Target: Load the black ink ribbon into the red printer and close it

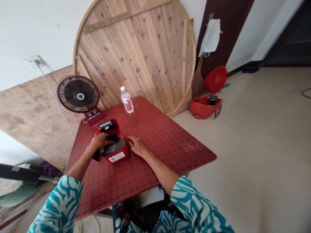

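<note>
A red and black label printer (122, 151) sits on the red patterned table, its lid (105, 125) raised. My left hand (100, 141) reaches over the printer's left side into its compartment. Its fingertips are hidden there, so I cannot tell whether they grip anything. Against the printer's right side, my right hand (136, 145) rests on the table with fingers stretched toward the casing. Under my left wrist, a flat black item (96, 156) shows beside the printer; its kind is unclear. White label stickers mark the printer's front.
A fan (80, 96) stands at the table's far left corner, its cord running to a wall socket (34, 61). Behind the printer is a water bottle (127, 101). A round wooden tabletop (143, 48) leans on the wall. A red bag (200, 108) lies on the floor at right.
</note>
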{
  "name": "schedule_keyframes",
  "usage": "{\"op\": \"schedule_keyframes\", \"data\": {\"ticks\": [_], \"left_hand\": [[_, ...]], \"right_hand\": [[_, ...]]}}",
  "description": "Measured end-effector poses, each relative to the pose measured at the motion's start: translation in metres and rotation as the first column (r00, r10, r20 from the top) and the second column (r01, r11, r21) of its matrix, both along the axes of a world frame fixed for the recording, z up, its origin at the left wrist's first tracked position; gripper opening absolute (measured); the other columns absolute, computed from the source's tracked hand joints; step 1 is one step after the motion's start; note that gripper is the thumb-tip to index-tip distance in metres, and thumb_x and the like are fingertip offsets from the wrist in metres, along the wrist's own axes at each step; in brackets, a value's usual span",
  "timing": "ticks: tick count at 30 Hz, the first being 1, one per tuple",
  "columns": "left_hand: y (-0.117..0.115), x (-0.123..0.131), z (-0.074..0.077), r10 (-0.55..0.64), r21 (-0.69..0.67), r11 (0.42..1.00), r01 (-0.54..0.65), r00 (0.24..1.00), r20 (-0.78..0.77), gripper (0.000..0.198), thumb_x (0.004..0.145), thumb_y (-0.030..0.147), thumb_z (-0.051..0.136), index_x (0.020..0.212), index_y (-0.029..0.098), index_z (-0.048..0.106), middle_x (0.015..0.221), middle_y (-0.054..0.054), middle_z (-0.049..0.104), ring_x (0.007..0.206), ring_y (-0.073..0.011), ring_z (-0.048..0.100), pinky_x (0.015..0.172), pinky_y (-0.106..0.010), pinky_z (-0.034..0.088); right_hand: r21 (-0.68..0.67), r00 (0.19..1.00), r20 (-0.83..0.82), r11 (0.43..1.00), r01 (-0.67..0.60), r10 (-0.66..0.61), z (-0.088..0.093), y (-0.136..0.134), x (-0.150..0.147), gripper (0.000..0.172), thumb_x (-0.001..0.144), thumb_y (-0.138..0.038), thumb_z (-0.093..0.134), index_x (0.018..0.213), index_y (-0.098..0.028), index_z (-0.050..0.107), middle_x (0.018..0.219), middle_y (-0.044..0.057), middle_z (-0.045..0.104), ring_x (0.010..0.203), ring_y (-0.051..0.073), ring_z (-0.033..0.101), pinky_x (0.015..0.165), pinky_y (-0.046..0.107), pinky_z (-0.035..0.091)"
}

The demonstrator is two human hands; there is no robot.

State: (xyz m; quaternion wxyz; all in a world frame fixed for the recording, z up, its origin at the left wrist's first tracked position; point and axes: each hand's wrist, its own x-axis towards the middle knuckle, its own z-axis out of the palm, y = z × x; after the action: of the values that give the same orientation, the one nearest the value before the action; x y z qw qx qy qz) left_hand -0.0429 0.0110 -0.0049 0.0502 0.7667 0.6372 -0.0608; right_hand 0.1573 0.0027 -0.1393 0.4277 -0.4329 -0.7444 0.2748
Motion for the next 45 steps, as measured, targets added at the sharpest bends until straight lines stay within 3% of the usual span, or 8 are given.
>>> {"op": "schedule_keyframes", "data": {"ticks": [5, 10, 18, 20, 29, 37, 40, 45], "left_hand": [[-0.001, -0.001, -0.001, 0.019, 0.029, 0.999, -0.020, 0.999, 0.047, 0.026, 0.073, 0.036, 0.069, 0.096, 0.025, 0.074, 0.093, -0.007, 0.076, 0.100, -0.0301, 0.068, 0.090, -0.035, 0.047], [-0.013, -0.011, 0.003, -0.008, 0.112, 0.992, -0.049, 0.890, 0.456, 0.028, 0.069, 0.042, 0.071, 0.087, 0.020, 0.070, 0.086, -0.005, 0.074, 0.088, -0.0262, 0.069, 0.080, -0.034, 0.052], [-0.045, -0.020, 0.007, 0.067, -0.054, 0.992, -0.111, 0.115, 0.991, 0.047, 0.059, 0.046, 0.083, 0.093, 0.017, 0.066, 0.091, -0.005, 0.073, 0.082, -0.0228, 0.069, 0.070, -0.034, 0.059], [-0.047, -0.021, 0.006, 0.073, -0.070, 0.993, -0.093, 0.030, 0.997, 0.050, 0.053, 0.040, 0.088, 0.092, 0.018, 0.066, 0.095, -0.005, 0.073, 0.082, -0.0213, 0.070, 0.067, -0.030, 0.059], [-0.067, -0.031, 0.021, -0.086, 0.096, 0.994, -0.051, 0.166, 0.982, 0.048, 0.060, 0.037, 0.086, 0.099, 0.018, 0.066, 0.125, -0.013, 0.065, 0.105, -0.0258, 0.066, 0.077, -0.029, 0.057], [-0.081, -0.028, 0.033, -0.049, 0.058, 0.995, -0.076, 0.119, 0.992, 0.064, 0.059, 0.047, 0.086, 0.114, 0.022, 0.064, 0.115, -0.010, 0.070, 0.086, -0.0224, 0.070, 0.063, -0.024, 0.057], [-0.074, -0.031, 0.035, -0.040, 0.061, 0.995, -0.074, 0.256, 0.966, 0.060, 0.063, 0.050, 0.082, 0.112, 0.020, 0.065, 0.112, -0.011, 0.071, 0.092, -0.0253, 0.069, 0.071, -0.028, 0.057], [-0.049, -0.030, 0.035, -0.128, 0.149, 0.988, 0.029, 0.684, 0.718, 0.061, 0.075, 0.047, 0.069, 0.128, 0.019, 0.060, 0.109, -0.008, 0.070, 0.096, -0.0231, 0.064, 0.085, -0.033, 0.052]], "right_hand": [[0.012, 1.000, -0.022, 1.000, 0.007, -0.007, -0.003, 0.002, -0.001, 0.026, 0.086, -0.013, 0.047, 0.104, -0.021, 0.065, 0.106, 0.006, 0.072, 0.101, 0.019, 0.066, 0.094, 0.034, 0.047], [-0.004, 0.999, -0.033, 1.000, -0.004, 0.003, -0.002, 0.001, -0.001, 0.027, 0.086, -0.012, 0.047, 0.104, -0.021, 0.066, 0.107, 0.006, 0.072, 0.102, 0.018, 0.066, 0.095, 0.033, 0.046], [-0.019, 1.000, -0.020, 1.000, -0.001, 0.001, 0.000, 0.001, 0.000, 0.027, 0.087, -0.012, 0.047, 0.103, -0.020, 0.067, 0.106, 0.007, 0.072, 0.101, 0.019, 0.066, 0.095, 0.035, 0.045], [-0.016, 1.000, -0.008, 1.000, -0.004, 0.004, 0.000, 0.001, 0.000, 0.027, 0.088, -0.012, 0.046, 0.103, -0.020, 0.067, 0.106, 0.007, 0.072, 0.100, 0.020, 0.066, 0.094, 0.036, 0.046], [-0.002, 1.000, -0.029, 1.000, -0.005, 0.005, 0.000, 0.001, 0.001, 0.027, 0.086, -0.012, 0.048, 0.103, -0.020, 0.068, 0.106, 0.007, 0.073, 0.101, 0.019, 0.067, 0.094, 0.034, 0.047], [-0.002, 1.000, -0.013, 1.000, -0.006, 0.006, -0.003, 0.003, 0.000, 0.028, 0.086, -0.011, 0.048, 0.104, -0.020, 0.067, 0.105, 0.007, 0.073, 0.100, 0.018, 0.066, 0.094, 0.033, 0.047], [-0.009, 1.000, -0.008, 1.000, 0.001, -0.001, -0.003, 0.003, -0.001, 0.028, 0.086, -0.011, 0.048, 0.104, -0.020, 0.068, 0.105, 0.007, 0.073, 0.100, 0.018, 0.066, 0.094, 0.034, 0.046], [-0.022, 1.000, -0.022, 1.000, 0.000, 0.000, 0.000, 0.001, -0.001, 0.027, 0.086, -0.012, 0.048, 0.103, -0.020, 0.067, 0.106, 0.007, 0.073, 0.103, 0.019, 0.066, 0.095, 0.036, 0.046]]}}
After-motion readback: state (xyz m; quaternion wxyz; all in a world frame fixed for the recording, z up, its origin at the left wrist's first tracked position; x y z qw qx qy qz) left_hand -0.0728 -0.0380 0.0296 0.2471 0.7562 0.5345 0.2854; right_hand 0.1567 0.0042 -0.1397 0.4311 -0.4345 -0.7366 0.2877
